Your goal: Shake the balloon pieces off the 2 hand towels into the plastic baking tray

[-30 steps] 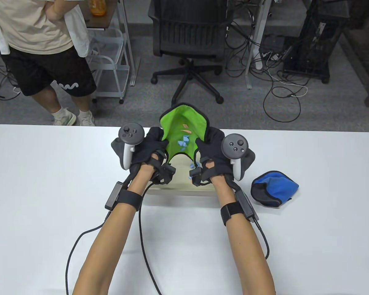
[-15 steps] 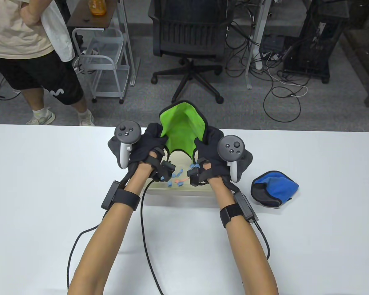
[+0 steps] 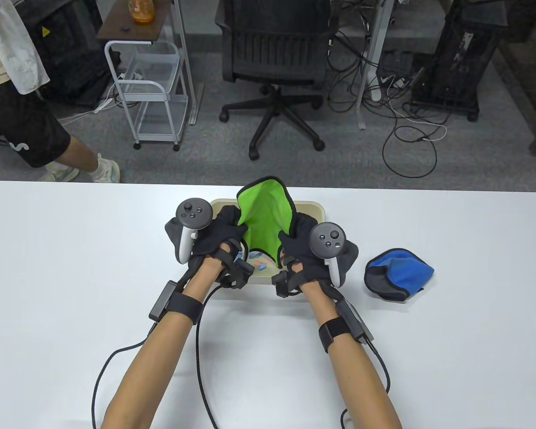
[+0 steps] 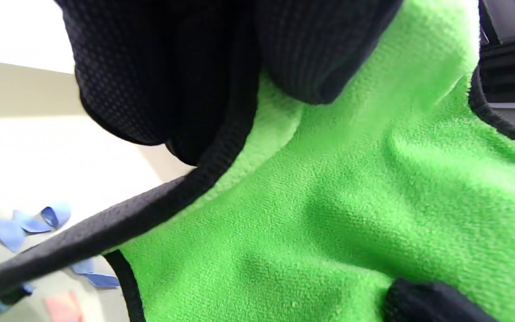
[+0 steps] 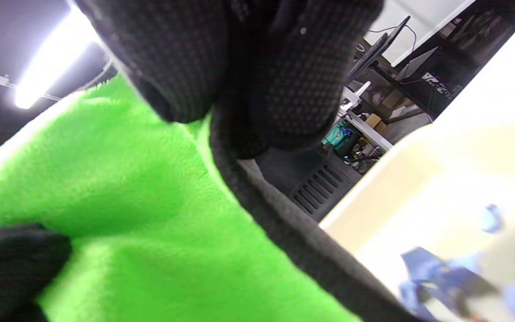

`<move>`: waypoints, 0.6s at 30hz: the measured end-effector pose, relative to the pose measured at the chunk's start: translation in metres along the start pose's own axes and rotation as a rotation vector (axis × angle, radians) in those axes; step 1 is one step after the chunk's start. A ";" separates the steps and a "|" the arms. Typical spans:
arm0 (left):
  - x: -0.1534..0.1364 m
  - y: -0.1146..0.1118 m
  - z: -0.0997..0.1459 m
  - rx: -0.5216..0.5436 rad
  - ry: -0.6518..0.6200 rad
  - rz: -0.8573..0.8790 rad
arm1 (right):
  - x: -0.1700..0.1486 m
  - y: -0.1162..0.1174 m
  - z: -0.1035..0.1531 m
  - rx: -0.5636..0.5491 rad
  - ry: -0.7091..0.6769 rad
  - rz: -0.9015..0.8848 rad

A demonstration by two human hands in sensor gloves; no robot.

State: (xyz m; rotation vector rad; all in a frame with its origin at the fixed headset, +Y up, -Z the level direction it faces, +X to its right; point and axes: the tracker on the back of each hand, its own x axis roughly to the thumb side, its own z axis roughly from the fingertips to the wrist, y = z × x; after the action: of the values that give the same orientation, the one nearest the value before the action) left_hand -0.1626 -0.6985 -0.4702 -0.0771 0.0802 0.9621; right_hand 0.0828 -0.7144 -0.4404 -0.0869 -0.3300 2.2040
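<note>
I have the bright green microfibre hand towel with black edging [image 3: 264, 214] held up as a sagging trough over the shallow cream plastic baking tray [image 3: 311, 207], which sits on the white tabletop [image 3: 71, 268] near its far edge, about midway along. My left hand [image 3: 217, 232] pinches the towel's left hem and my right hand [image 3: 304, 243] the right hem; both wrist views show fingers [image 4: 329, 53] curled over the black trim with green pile bunched beneath. Small blue and pink balloon scraps [image 3: 257, 261] lie on the tray floor at its near side, between my wrists, and the green face I can see looks bare, though the folds under my gloves are hidden. The second towel, a blue one with a dark grey border [image 3: 398, 273], lies bunched on the tabletop to the right of the tray, apart from it, and I judge it not yet emptied. The risks from here, as I read them: the tray walls are low and the scraps very light, so a hard flick could send them over the rim or stir up those already landed; the towel's lower hem hangs close to them and could sweep them out; and static or pile may keep a scrap clinging unseen in a fold.
</note>
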 end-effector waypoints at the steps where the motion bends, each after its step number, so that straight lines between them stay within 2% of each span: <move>1: 0.000 0.000 0.000 -0.003 0.000 -0.006 | -0.001 0.000 0.000 -0.001 0.006 -0.009; 10: 0.026 0.020 -0.003 0.024 -0.026 0.055 | 0.014 -0.022 -0.006 -0.012 0.010 -0.050; 18: 0.073 0.035 -0.003 0.041 -0.082 0.096 | -0.017 -0.039 0.010 0.142 0.134 -0.159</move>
State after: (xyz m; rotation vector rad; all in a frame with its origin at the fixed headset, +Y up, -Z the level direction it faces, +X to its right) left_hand -0.1498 -0.6197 -0.4816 0.0042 0.0284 1.0578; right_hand 0.1217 -0.7071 -0.4208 -0.1257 -0.1021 2.0452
